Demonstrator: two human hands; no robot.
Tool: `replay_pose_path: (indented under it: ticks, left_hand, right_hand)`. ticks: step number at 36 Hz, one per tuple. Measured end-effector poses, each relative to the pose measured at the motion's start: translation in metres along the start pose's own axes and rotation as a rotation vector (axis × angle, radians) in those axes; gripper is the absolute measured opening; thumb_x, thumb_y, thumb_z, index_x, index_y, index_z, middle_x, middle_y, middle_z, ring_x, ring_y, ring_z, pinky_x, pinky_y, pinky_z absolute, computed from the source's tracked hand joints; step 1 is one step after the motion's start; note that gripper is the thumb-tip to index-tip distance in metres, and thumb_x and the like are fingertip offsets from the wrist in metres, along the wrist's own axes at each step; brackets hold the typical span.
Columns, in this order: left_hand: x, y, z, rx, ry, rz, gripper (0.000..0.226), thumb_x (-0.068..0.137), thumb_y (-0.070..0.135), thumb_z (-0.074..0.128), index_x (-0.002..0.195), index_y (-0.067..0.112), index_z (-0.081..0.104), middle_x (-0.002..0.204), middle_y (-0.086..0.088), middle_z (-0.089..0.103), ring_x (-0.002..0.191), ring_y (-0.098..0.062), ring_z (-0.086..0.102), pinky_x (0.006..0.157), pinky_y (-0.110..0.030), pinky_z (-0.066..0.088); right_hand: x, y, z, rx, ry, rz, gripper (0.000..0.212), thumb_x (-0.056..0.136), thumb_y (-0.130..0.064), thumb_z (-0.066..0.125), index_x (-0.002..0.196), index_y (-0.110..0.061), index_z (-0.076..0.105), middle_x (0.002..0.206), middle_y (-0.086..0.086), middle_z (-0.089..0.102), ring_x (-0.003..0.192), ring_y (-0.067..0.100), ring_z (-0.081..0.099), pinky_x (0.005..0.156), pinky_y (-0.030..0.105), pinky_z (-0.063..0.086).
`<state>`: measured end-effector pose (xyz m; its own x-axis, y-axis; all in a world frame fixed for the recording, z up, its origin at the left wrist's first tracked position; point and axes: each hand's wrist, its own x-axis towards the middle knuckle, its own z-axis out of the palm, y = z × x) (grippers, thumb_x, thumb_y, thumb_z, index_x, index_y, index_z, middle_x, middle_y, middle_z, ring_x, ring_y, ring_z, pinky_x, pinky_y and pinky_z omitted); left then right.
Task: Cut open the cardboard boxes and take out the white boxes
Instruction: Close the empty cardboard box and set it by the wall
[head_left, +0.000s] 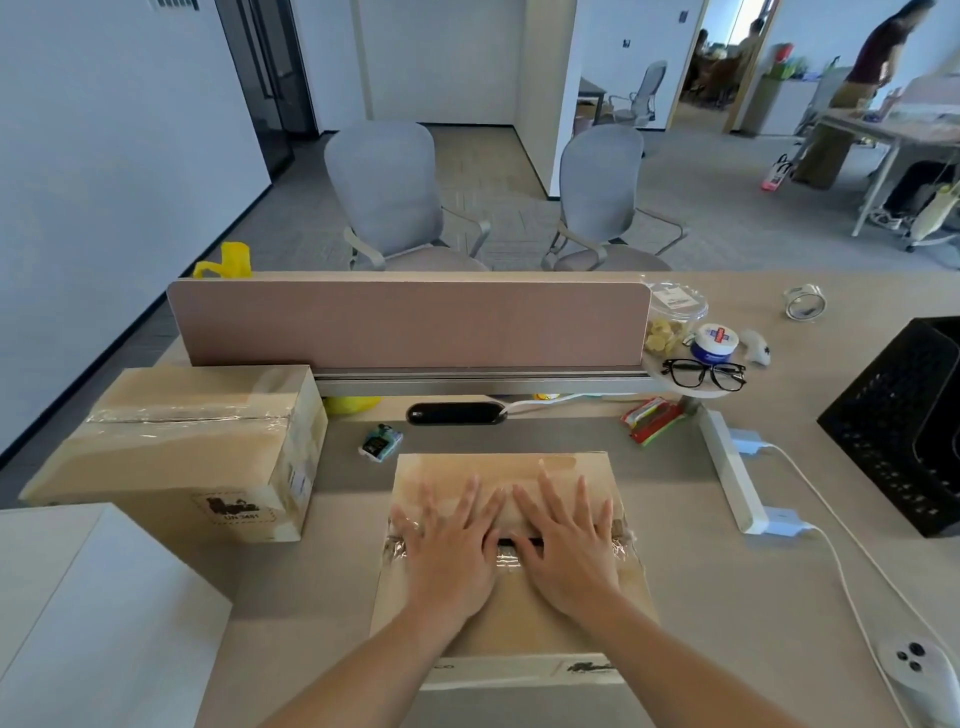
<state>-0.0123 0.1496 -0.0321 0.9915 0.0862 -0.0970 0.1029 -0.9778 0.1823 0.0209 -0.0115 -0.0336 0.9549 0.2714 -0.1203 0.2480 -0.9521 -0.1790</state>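
Both hands flat, splayed on cardboard box

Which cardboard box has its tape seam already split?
The centre cardboard box under the left hand and right hand: a dark gap shows between its flaps. The box at left is still taped flat.

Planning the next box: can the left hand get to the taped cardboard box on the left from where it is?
Probably yes. The left hand lies flat on the opened cardboard box, holding nothing, and only bare desk separates it from the taped cardboard box.
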Motion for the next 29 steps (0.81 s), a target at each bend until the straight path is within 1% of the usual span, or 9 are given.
replay_pose_path:
  ticks: [3,8,14,17,19,21,24,26,29]
  left_hand:
    - [0.004,0.000,0.003,0.013,-0.016,-0.006,0.051,0.099,0.053,0.015,0.148,0.056,-0.001,0.162,0.018,0.001,0.146,-0.047,-0.010,0.104,-0.073,-0.010]
    - [0.004,-0.001,0.005,0.020,-0.024,-0.010,0.057,0.091,0.055,-0.002,0.148,0.056,-0.003,0.162,0.020,0.000,0.146,-0.046,-0.012,0.105,-0.071,-0.012]
    - [0.001,-0.013,-0.004,-0.033,0.046,-0.011,0.053,0.103,0.049,0.021,0.152,0.048,0.001,0.163,0.016,0.001,0.150,-0.032,-0.010,0.116,-0.060,-0.006]
    - [-0.003,-0.042,-0.011,-0.087,0.090,-0.076,0.057,0.100,0.059,0.019,0.150,0.050,-0.005,0.161,0.009,-0.017,0.148,-0.031,-0.020,0.119,-0.052,-0.007]
    - [-0.006,-0.062,-0.010,-0.189,0.029,-0.142,0.060,0.095,0.068,0.018,0.146,0.057,-0.011,0.158,0.006,-0.025,0.148,-0.037,-0.015,0.119,-0.054,0.002]
    - [-0.008,-0.074,-0.007,-0.451,-0.064,-0.180,0.063,0.089,0.074,0.024,0.142,0.065,-0.007,0.164,-0.002,-0.010,0.149,-0.037,0.008,0.119,-0.055,0.019]
    - [-0.012,-0.076,-0.008,-0.712,-0.097,-0.171,0.062,0.086,0.075,0.034,0.139,0.071,0.000,0.155,-0.007,0.035,0.138,-0.026,0.040,0.114,-0.048,0.033]
    - [-0.012,-0.074,-0.008,-0.746,-0.074,-0.172,0.060,0.091,0.067,0.039,0.139,0.071,0.003,0.148,-0.008,0.045,0.130,-0.023,0.050,0.110,-0.046,0.039]
    - [-0.012,-0.073,-0.007,-0.716,-0.061,-0.177,0.061,0.095,0.061,0.041,0.144,0.064,0.005,0.148,-0.009,0.044,0.122,-0.024,0.056,0.105,-0.041,0.045]
  right_hand:
    - [0.004,0.001,0.003,-0.017,-0.010,0.006,0.061,0.093,-0.068,0.018,0.146,-0.057,-0.008,0.159,-0.017,-0.020,0.146,0.032,-0.022,0.116,0.059,-0.010]
    - [0.006,0.001,0.006,0.005,-0.015,0.005,0.061,0.093,-0.067,0.022,0.146,-0.057,-0.005,0.159,-0.018,-0.019,0.147,0.030,-0.022,0.116,0.059,-0.007]
    - [0.005,0.013,-0.013,0.005,0.029,-0.008,0.066,0.092,-0.065,0.033,0.151,-0.047,0.010,0.162,-0.017,-0.001,0.150,0.020,-0.010,0.120,0.048,-0.004]
    - [0.001,0.040,-0.022,0.025,0.082,0.050,0.071,0.088,-0.071,0.037,0.149,-0.052,0.006,0.161,-0.016,-0.013,0.148,0.021,-0.019,0.118,0.049,-0.002]
    - [-0.003,0.057,-0.021,0.185,0.030,0.129,0.076,0.082,-0.076,0.044,0.147,-0.056,0.008,0.158,-0.017,-0.022,0.148,0.028,-0.014,0.117,0.052,0.007]
    - [-0.007,0.067,-0.017,0.457,-0.032,0.192,0.083,0.075,-0.076,0.055,0.146,-0.056,0.016,0.161,-0.011,-0.015,0.149,0.031,0.007,0.116,0.049,0.020]
    - [-0.009,0.067,-0.011,0.667,-0.052,0.210,0.085,0.078,-0.062,0.067,0.146,-0.056,0.018,0.156,-0.002,0.025,0.138,0.025,0.033,0.113,0.042,0.030]
    - [-0.009,0.065,-0.008,0.697,-0.043,0.209,0.085,0.078,-0.055,0.071,0.147,-0.055,0.020,0.144,-0.001,0.040,0.131,0.022,0.039,0.110,0.039,0.033]
    - [-0.008,0.063,-0.006,0.721,-0.064,0.221,0.081,0.078,-0.051,0.073,0.143,-0.058,0.024,0.136,0.000,0.042,0.128,0.023,0.040,0.112,0.039,0.033]
